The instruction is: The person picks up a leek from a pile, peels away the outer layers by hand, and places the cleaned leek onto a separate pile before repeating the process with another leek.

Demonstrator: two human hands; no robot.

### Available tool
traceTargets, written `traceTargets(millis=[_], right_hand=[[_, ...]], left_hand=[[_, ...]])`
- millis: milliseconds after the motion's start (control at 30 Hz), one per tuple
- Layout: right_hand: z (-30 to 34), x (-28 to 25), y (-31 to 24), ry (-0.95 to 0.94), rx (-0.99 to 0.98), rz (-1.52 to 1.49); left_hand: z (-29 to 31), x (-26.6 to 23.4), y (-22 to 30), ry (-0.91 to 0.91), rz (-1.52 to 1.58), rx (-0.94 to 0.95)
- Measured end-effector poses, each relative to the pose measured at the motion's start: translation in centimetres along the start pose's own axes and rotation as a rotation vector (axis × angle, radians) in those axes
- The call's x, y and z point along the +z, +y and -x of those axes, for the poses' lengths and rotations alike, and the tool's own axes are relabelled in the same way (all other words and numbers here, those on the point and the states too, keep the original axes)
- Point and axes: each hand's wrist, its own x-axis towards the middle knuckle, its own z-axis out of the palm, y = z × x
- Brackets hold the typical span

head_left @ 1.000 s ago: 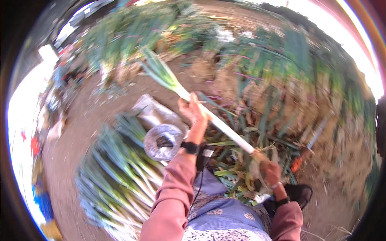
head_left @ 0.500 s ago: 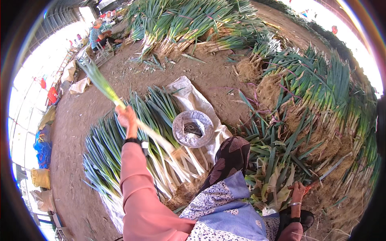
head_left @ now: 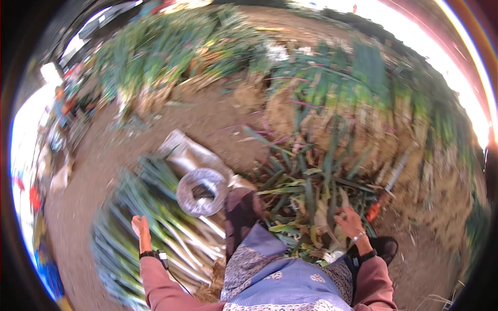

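My left hand [head_left: 140, 228] hovers empty, fingers spread, over a laid-out row of cleaned leeks [head_left: 155, 233] with white stalks and green tops on my left. My right hand [head_left: 348, 220] reaches down into a loose heap of leek leaves and trimmings [head_left: 306, 197] in front of my knees; whether it grips anything is unclear. A round grey bowl [head_left: 201, 192] stands between the leek row and my knee, on a pale sheet [head_left: 187, 153].
Big piles of uncleaned leeks with earthy roots [head_left: 332, 109] rise ahead and to the right, another pile [head_left: 166, 62] at the back left. An orange-handled tool [head_left: 373, 211] lies by my right hand. Bare dirt ground [head_left: 88, 176] runs left.
My left hand let go of the leek it held out over the row and drew back, now empty. My right hand stays low in the trimmings. The view swung right.
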Motion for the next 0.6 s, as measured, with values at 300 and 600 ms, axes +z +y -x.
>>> traceTargets(millis=[300,600], right_hand=[[2.0,-3.2,-1.2,0.130,0.003,-0.039],[3.9,-8.8,0.8,0.254,-0.029,0.039]], left_hand=[[12.9,1.7,41.9,-0.813,0.914,0.454],[23.5,2.1,49.2,-1.344,1.125,0.504]])
